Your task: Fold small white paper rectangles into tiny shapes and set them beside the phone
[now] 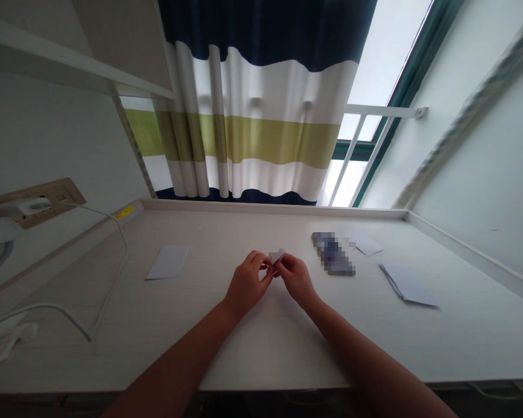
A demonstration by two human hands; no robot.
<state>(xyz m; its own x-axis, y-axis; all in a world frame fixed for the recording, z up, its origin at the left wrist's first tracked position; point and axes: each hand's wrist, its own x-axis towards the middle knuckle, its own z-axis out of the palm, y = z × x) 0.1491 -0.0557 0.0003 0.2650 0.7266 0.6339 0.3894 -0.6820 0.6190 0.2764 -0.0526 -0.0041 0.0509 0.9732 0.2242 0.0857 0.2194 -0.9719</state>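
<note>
Both hands meet above the middle of the white desk point(226, 232), pinching one small piece of folded white paper point(276, 255). My left hand point(248, 281) is closed, its thumb and forefinger at the paper's left and lower side. From the other side my right hand point(295, 278) grips the same paper, its fingers curled and partly hiding it. Only the paper's upper part shows between the fingertips. Farther left lies a flat white sheet point(168, 262). To the right of my hands rests a dark rectangular item point(333, 253), blurred out by pixels.
A stack of white paper point(409, 284) lies at the right, with another white sheet point(366, 242) behind it. A white cable point(122, 232) runs from the wall socket point(61, 194) across the desk's left side. Behind the raised back edge point(270, 209) hangs a striped curtain point(261, 139).
</note>
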